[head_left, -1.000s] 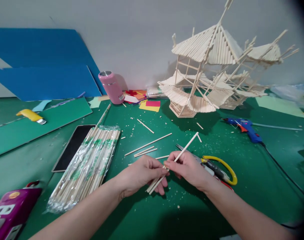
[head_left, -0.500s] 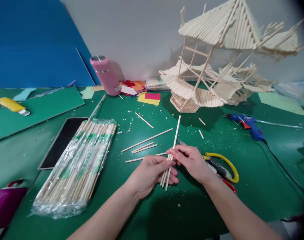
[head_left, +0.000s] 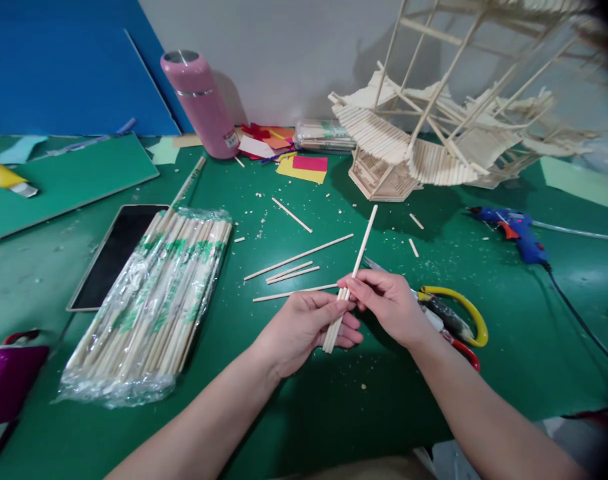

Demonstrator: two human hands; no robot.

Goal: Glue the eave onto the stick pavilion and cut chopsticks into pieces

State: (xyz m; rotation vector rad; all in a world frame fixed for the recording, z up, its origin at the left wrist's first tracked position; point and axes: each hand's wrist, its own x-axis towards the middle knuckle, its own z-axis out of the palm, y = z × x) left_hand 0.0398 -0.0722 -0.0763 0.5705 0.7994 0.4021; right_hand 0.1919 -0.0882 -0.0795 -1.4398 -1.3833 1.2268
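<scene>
Wooden sticks (head_left: 335,325) sit bunched in the left hand (head_left: 304,325), fingers curled shut around them. Right hand (head_left: 390,303) pinches one long stick (head_left: 363,243) beside the bundle; its long axis runs up and away to the right, toward the stick house (head_left: 409,153). Cutters (head_left: 454,320) lie just right.

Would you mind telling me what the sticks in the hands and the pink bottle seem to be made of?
The sticks look like bare, unfinished bamboo or wood: pale, matte, slender. The pink bottle appears to be coated metal, or perhaps plastic: smooth pink body with a soft sheen, a silver band and silvery top.
</scene>
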